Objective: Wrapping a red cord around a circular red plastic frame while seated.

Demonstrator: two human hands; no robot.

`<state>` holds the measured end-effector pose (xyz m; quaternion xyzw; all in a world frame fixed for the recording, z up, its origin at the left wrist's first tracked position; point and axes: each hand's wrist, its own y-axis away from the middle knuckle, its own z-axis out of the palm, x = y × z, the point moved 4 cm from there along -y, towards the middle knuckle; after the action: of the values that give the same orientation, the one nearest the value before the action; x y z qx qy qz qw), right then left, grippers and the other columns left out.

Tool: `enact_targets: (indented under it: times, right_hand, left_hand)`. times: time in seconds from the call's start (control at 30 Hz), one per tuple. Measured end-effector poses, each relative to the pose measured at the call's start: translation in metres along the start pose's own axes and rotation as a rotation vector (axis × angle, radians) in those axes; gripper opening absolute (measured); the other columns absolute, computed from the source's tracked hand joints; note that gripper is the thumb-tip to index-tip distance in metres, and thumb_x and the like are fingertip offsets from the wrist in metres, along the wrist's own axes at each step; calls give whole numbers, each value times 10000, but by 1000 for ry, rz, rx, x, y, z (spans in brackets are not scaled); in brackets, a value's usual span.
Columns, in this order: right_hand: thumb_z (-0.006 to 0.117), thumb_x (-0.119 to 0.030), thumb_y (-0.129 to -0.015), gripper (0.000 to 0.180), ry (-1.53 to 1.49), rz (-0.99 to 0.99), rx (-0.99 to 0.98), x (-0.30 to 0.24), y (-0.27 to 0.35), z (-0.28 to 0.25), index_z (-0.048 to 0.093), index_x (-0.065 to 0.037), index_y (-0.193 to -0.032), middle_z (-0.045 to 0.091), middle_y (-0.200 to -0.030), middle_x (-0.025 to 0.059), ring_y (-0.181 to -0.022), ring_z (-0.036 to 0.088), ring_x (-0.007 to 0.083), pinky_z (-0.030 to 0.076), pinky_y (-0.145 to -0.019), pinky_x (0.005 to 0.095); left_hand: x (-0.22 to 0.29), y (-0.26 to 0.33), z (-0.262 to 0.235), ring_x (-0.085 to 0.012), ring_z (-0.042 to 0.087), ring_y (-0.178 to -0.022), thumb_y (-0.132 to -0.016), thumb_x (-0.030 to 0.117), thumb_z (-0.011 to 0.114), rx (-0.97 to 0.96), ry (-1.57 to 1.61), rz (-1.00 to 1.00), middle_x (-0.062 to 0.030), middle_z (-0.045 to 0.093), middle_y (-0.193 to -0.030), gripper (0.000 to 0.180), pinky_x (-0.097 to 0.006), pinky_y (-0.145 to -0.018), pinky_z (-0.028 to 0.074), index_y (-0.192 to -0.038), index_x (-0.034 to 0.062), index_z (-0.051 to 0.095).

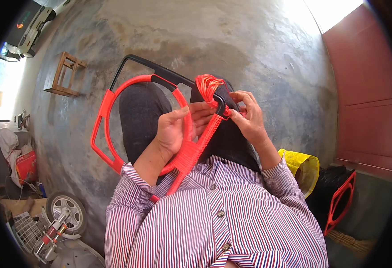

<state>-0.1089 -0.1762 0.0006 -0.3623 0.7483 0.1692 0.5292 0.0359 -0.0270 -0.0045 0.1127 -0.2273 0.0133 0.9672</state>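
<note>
Over my lap lies a black metal frame (173, 75) with a round ring inside, much of it wrapped tightly in orange-red cord. My left hand (178, 125) holds the ring's right side, thumb in front and fingers behind it. A loose bundle of orange-red cord (207, 86) hangs over the frame's upper right corner, where the black metal is still bare. Just below that corner, my right hand (248, 118) pinches the cord (227, 112) against the frame's side with thumb and fingers. The fingertips partly hide the cord there.
A small wooden stool (66, 76) lies on the concrete floor at far left. A wheel (66, 212) and metal parts sit at lower left. To my right are a yellow container (302, 167), a black bag (328, 185) and another red frame (341, 203). A red door (366, 85) stands beyond.
</note>
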Motion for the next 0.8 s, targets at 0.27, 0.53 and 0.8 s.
enact_targets:
  times: [0.27, 0.53, 0.8]
  right_hand:
    - [659, -121, -724, 332, 142, -260, -122, -5, -4, 15, 667, 11, -1028, 623, -1171, 155, -1170, 541, 345, 416, -1032, 401]
    - [574, -60, -743, 241, -356, -28, -11, 6, 1, -21, 677, 30, -941, 659, -1122, 138, -1153, 563, 236, 413, -1024, 364]
    - [523, -202, -825, 182, -1244, -58, 19, 21, 40, -157, 564, -49, -916, 555, -794, 112, -778, 574, 267, 461, -979, 516]
  left_hand:
    - [-1, 0, 1, -310, 507, -1293, -871, 364, 598, 5, 5, -19, -212, 520, -1410, 688, -421, -1135, 354, -1380, -80, 469]
    - [-3, 3, -5, -313, 538, -1253, -884, 326, 596, 70, 8, -55, -223, 555, -1350, 626, -424, -1100, 399, -1351, -79, 495]
    - [-7, 1, -3, -335, 625, -1117, -922, 246, 565, 64, 2, -135, -260, 602, -1242, 486, -427, -1000, 495, -1271, -92, 558]
